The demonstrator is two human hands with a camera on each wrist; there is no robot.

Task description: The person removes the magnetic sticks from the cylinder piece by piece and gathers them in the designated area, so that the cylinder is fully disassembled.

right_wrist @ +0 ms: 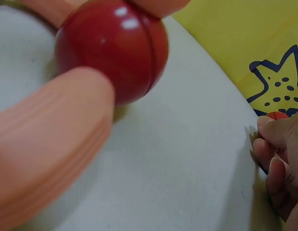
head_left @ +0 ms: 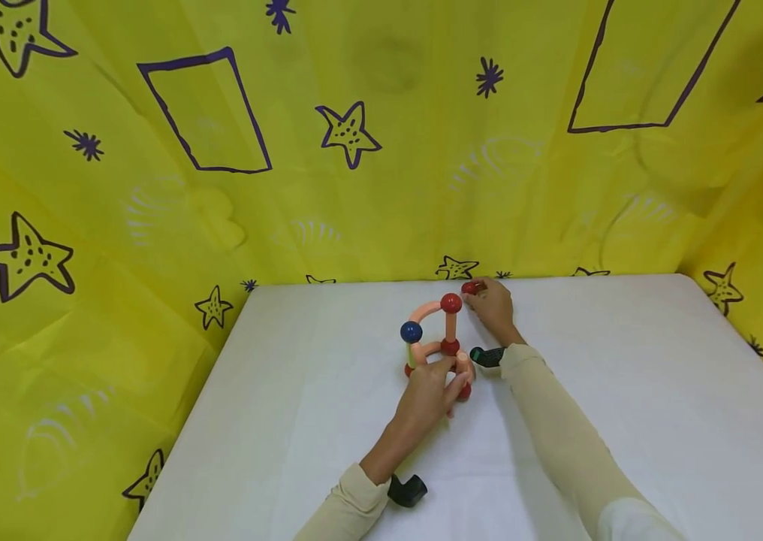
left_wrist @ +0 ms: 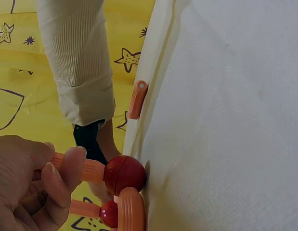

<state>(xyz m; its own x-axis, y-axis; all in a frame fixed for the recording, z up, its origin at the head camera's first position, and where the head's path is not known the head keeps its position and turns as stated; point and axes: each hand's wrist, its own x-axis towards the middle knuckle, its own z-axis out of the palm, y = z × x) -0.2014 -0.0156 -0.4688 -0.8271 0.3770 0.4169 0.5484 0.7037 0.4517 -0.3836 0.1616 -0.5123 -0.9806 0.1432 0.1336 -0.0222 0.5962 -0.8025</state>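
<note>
In the head view, a frame of orange sticks and balls stands on the white table, with a blue ball [head_left: 411, 331] and a red ball [head_left: 451, 303] at its top. My left hand [head_left: 423, 398] is at its near side. In the left wrist view, that hand pinches a straight orange stick [left_wrist: 93, 169], whose end meets a red ball [left_wrist: 124, 174]. Behind the frame, my right hand [head_left: 493, 304] pinches a separate red ball [head_left: 468, 288]. A curved orange stick [right_wrist: 47, 149] looms large in the right wrist view. Left fingers hide part of the frame's base.
A loose orange piece [left_wrist: 137, 98] lies by the table edge in the left wrist view. Yellow cloth [head_left: 395, 210] with drawn stars hangs behind the white table [head_left: 287, 421] and along both sides. Dark wrist devices [head_left: 408, 491] sit on both wrists.
</note>
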